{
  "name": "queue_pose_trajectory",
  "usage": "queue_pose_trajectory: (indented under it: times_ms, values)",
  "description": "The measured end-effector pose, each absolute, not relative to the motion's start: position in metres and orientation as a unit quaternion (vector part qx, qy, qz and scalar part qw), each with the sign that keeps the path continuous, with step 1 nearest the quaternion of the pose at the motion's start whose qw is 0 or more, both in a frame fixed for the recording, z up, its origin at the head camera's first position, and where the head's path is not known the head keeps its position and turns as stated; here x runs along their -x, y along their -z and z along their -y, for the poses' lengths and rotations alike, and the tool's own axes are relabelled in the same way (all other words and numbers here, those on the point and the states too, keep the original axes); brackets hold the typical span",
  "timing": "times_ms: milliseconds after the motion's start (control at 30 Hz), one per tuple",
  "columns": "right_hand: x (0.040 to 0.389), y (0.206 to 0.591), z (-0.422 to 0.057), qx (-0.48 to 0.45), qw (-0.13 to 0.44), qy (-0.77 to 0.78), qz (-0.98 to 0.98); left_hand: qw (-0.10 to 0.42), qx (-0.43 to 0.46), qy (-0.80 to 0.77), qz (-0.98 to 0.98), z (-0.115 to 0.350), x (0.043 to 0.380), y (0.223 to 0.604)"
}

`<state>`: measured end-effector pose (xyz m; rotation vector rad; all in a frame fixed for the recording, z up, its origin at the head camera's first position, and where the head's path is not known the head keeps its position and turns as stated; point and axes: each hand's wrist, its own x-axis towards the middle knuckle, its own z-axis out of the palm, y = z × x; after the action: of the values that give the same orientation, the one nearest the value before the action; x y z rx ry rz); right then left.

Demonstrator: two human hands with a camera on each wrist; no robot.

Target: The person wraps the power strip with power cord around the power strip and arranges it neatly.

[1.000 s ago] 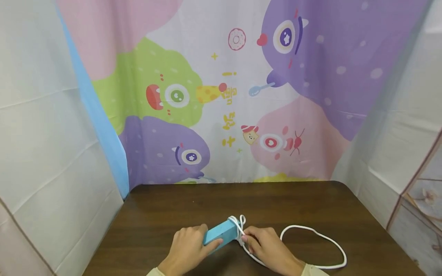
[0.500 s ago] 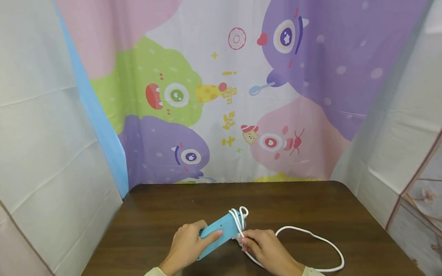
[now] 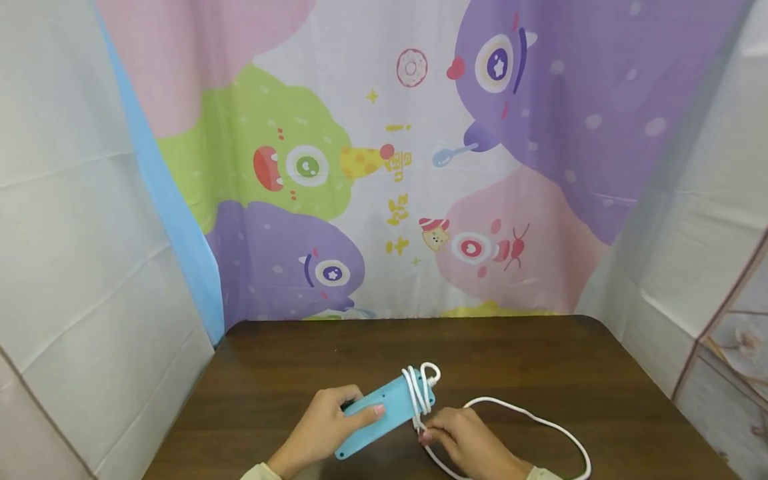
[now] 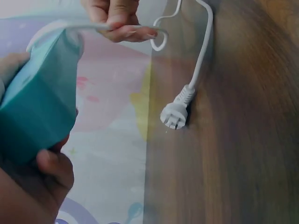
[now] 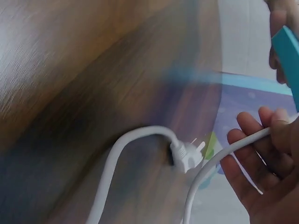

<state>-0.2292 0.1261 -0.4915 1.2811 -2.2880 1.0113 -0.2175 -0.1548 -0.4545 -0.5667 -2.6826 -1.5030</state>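
A light-blue power strip (image 3: pixel 375 415) is held in my left hand (image 3: pixel 327 420), thumb across its broad flat face, tilted above the table. White power cord (image 3: pixel 418 393) is wound around its far end, where it leaves the strip in a small loop. With thumb and fingers, my right hand (image 3: pixel 465 437) pinches the cord just below the wraps. In the right wrist view the cord runs between the thumb and fingers of that hand (image 5: pixel 261 158). The cord's white plug (image 4: pixel 175 114) lies on the table in the left wrist view; in the head view I cannot see it.
The dark wooden table (image 3: pixel 288 360) has rounded far corners. A loose length of cord curves over it to the right of my right hand. Behind hangs a curtain (image 3: pixel 384 287) with cartoon monsters, and pale cloth (image 3: pixel 102 233) closes off the sides.
The power strip has turned in my left hand so its broad face shows more. My right hand has moved slightly down with the cord, and the loose cord on the table has slid left.
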Motion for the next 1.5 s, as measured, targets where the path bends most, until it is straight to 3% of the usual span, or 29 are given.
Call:
queue_pose_trajectory:
  times_ms: [267,333,433,500,600,733,833,1167,1333,1500]
  values:
    - [0.235,0.507,-0.140,-0.484,0.231,-0.269,0.800,-0.083,0.294,0.499,0.811,0.160,0.213,0.458]
    - [0.237,0.507,-0.143,-0.491,0.231,-0.267,0.796,-0.110,0.326,0.503,0.793,0.160,0.212,0.458]
    - [0.238,0.501,-0.145,-0.490,0.185,-0.301,0.797,-0.128,0.379,0.477,0.782,0.157,0.210,0.457]
    - [0.241,0.497,-0.146,-0.492,0.177,-0.292,0.801,-0.107,0.417,0.423,0.797,0.154,0.210,0.456]
    - [0.244,0.492,-0.146,-0.498,0.209,-0.250,0.804,-0.051,0.451,0.318,0.832,0.147,0.209,0.454]
    - [0.245,0.489,-0.142,-0.494,0.266,-0.192,0.805,0.030,0.456,0.207,0.865,0.140,0.208,0.454]
    - [0.242,0.486,-0.139,-0.470,0.268,-0.188,0.820,0.063,0.439,0.158,0.882,0.136,0.206,0.455]
    - [0.233,0.478,-0.128,-0.403,0.247,-0.195,0.859,0.014,0.318,0.158,0.935,0.125,0.203,0.461]
    - [0.230,0.478,-0.126,-0.397,0.266,-0.212,0.853,0.032,0.288,0.156,0.944,0.123,0.202,0.463]
    - [0.228,0.475,-0.124,-0.390,0.245,-0.244,0.853,0.044,0.270,0.153,0.950,0.122,0.202,0.466]
